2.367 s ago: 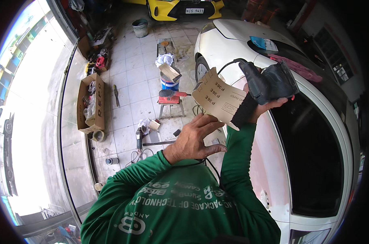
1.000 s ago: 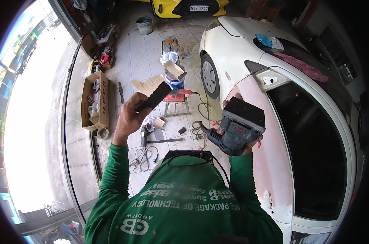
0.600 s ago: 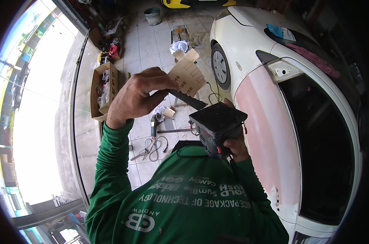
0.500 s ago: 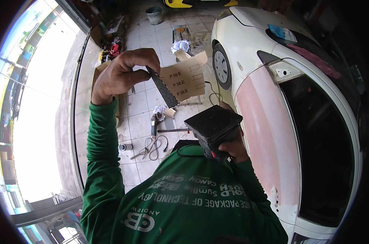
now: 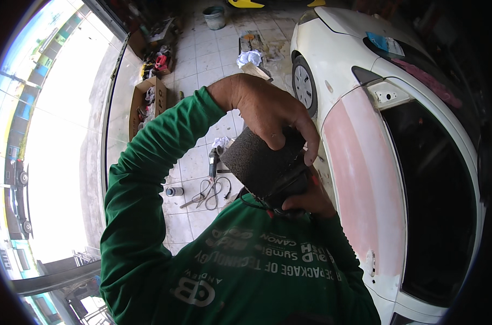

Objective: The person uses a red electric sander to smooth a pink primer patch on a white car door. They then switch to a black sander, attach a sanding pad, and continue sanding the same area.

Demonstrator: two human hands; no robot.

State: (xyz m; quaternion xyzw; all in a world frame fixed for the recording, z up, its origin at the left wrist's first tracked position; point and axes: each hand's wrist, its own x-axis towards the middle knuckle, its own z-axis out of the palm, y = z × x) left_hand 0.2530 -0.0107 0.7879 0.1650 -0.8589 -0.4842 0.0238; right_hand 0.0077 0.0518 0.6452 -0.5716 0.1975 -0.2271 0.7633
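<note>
My left hand (image 5: 265, 111) curls over a black sandpaper sheet (image 5: 248, 165), gripping it at the upper edge. The coarse grit faces up, lying over the pad of the dark power sander (image 5: 284, 192), which hides much of the sheet's underside. My right hand (image 5: 316, 200) holds the sander's body from the right, its thumb across the side. Just right of my hands is a white car door (image 5: 354, 173) with a broad pink patch. Below and beyond the sander, an angle grinder (image 5: 213, 164) lies on the tiled floor.
A can (image 5: 174, 191) and coiled cable (image 5: 208, 195) lie on the floor. A cardboard box (image 5: 134, 114) stands by the glass panel at left. Farther back are a bucket (image 5: 214, 19), a low bench with a white cloth (image 5: 250, 57), and a yellow car (image 5: 243, 3). The car's wheel (image 5: 303, 84) is ahead-right.
My left hand has swung rightward with the sandpaper, from holding it aloft to over the sander's pad. The sheet's printed backing has gone out of sight; the grit side now shows.
</note>
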